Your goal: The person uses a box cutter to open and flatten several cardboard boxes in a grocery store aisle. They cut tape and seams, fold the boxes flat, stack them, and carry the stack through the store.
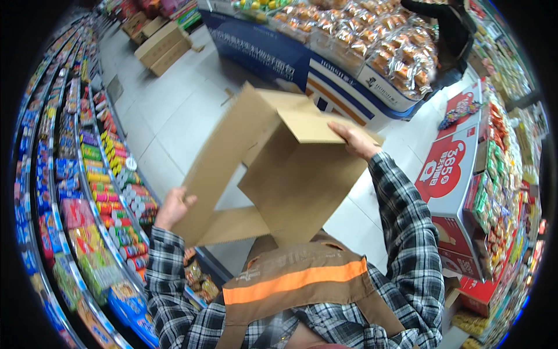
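Note:
A brown cardboard box (301, 183) with its flaps spread hangs before my body, above the pale tiled floor. Its inside shows, and floor is visible through a gap on its left. My left hand (174, 207) grips the edge of a long flap at the box's left. On the right, my right hand (355, 139) holds a short upper flap, with the thumb on top of it. I wear a plaid shirt and a brown apron (296, 283) with an orange stripe, just below the box.
Shelves of packaged snacks (104, 187) curve along the left. Ahead stands a blue display stand (261, 56) heaped with wrapped bread (392, 48); a person in dark clothes (453, 39) is beside it. A red and white display (449, 161) is at right. More cardboard boxes (163, 48) lie on the floor.

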Demonstrator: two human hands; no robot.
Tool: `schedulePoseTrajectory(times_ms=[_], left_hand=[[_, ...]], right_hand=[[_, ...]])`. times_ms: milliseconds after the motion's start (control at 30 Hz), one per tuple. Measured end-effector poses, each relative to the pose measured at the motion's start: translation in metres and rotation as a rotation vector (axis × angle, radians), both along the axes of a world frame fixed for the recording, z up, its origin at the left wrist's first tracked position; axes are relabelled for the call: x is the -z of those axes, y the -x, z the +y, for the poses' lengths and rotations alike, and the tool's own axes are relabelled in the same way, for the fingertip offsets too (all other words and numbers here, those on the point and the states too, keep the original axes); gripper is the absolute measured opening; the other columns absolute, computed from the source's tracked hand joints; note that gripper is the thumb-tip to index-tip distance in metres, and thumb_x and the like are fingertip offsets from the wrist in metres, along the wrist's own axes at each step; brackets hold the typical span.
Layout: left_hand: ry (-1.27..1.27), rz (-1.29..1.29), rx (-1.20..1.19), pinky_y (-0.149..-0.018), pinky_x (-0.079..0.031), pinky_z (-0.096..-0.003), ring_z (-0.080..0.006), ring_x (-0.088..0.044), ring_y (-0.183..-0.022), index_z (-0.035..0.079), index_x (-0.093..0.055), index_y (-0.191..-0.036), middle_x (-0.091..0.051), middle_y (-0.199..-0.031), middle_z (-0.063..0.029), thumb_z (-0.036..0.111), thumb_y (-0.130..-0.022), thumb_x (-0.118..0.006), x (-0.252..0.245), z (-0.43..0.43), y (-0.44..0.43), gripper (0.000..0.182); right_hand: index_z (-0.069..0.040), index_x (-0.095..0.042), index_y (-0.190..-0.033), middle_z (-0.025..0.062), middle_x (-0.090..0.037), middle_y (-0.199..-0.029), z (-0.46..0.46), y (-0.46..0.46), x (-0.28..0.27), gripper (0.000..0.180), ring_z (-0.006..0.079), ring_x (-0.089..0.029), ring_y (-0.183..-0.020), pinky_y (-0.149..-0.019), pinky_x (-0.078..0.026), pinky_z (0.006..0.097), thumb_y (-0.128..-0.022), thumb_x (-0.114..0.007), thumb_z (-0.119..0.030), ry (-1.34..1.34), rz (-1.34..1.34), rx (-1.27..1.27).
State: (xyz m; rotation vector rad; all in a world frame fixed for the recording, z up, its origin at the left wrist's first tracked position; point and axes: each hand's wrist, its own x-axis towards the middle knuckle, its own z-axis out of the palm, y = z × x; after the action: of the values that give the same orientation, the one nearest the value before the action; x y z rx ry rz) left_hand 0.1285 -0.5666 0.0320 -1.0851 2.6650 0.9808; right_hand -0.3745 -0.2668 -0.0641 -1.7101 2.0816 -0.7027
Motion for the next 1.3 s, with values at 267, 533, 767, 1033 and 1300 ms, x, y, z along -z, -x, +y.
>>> schedulePoseTrajectory(times_ms=[267, 533, 767, 1033, 1300], left_hand=[[-0.075, -0.34, 0.548, -0.085, -0.053, -0.0506, -0.0434, -0.065, -0.101, 0.005, -0.07, -0.109, -0.068, -0.104, -0.0242, 0.003, -0.078, -0.059, 0.152, 0.041, -0.04, 0.032], [0.096, -0.403, 0.964, -0.081, -0.057, -0.0472, -0.0363, -0.068, -0.099, 0.001, -0.076, -0.093, -0.072, -0.101, -0.021, 0.016, -0.078, -0.069, 0.23, 0.107, -0.044, 0.023], [0.282, -0.356, 1.047, -0.074, -0.056, -0.0486, -0.0336, -0.066, -0.099, 0.008, -0.074, -0.085, -0.072, -0.087, -0.0144, 0.01, -0.075, -0.063, 0.186, 0.066, 0.001, 0.015], [0.696, -0.127, 1.172, -0.069, -0.055, -0.0436, -0.0315, -0.066, -0.091, 0.008, -0.07, -0.078, -0.07, -0.083, -0.0111, 0.009, -0.072, -0.064, 0.121, 0.025, 0.129, 0.008], [0.873, 0.008, 0.942, -0.07, -0.052, -0.0426, -0.0301, -0.062, -0.088, 0.01, -0.068, -0.095, -0.067, -0.084, -0.0088, 0.004, -0.076, -0.061, 0.068, -0.05, 0.179, 0.02]], right_hand=[[-0.011, -0.065, -0.13, 0.0156, -0.067, -0.127, 0.156, -0.09, 0.027, 0.052, 0.0336, -0.061, -0.121, -0.104, -0.047, 0.038, -0.078, -0.066, -0.003, -0.495, -0.016, 0.124], [-0.019, -0.062, -0.136, 0.0139, -0.065, -0.132, 0.343, -0.257, 0.134, 0.058, 0.033, -0.06, -0.123, -0.105, -0.046, 0.0409, -0.078, -0.066, -0.013, -1.097, -0.2, 0.056], [-0.004, -0.066, -0.119, 0.0261, -0.065, -0.119, 0.355, -0.381, 0.167, 0.05, 0.0417, -0.061, -0.115, -0.095, -0.05, 0.0464, -0.069, -0.063, -0.007, -0.725, -0.488, 0.468], [-0.009, -0.069, -0.107, 0.0206, -0.07, -0.099, 0.27, -0.355, 0.157, 0.038, 0.042, -0.065, -0.098, -0.085, -0.052, 0.0495, -0.072, -0.057, 0.0, -0.463, -0.256, 0.825], [-0.007, -0.067, -0.119, 0.0155, -0.07, -0.114, 0.17, -0.3, 0.107, 0.047, 0.0363, -0.065, -0.107, -0.088, -0.053, 0.0442, -0.074, -0.058, 0.003, 0.017, 0.057, 0.822]])
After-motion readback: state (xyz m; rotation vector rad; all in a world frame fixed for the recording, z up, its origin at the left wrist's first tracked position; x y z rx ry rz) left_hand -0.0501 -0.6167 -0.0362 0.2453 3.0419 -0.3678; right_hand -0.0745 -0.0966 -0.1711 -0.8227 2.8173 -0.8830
